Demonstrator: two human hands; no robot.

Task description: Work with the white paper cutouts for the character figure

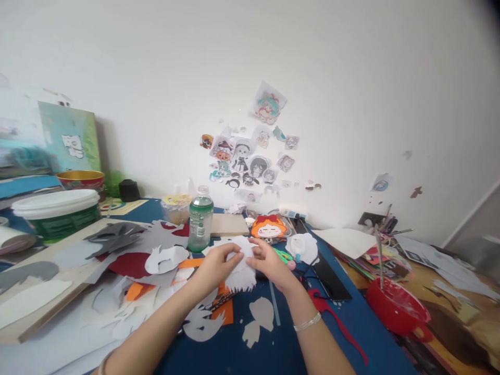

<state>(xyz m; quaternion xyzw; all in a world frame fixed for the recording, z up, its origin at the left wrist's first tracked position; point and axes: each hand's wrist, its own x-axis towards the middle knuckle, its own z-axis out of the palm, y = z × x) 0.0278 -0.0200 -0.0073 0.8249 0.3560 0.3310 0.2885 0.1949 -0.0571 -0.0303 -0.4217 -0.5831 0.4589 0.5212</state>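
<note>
Both hands are closed on one white paper cutout (pixel 244 260) over the blue table (pixel 281 344): the left hand (pixel 216 265) pinches its near-left edge, the right hand (pixel 269 263) its right edge, fingertips almost meeting at the top. The jagged fringe hangs free below the grip. Judgement: pressure should stay light and even, clear of the fringe, with the green bottle (pixel 200 221) standing just beyond.

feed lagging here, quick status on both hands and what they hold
Left hand and right hand each in a pinch grip on the white jagged-edged paper cutout. Cutout held over the blue table mat. Green plastic bottle stands just behind.
</note>
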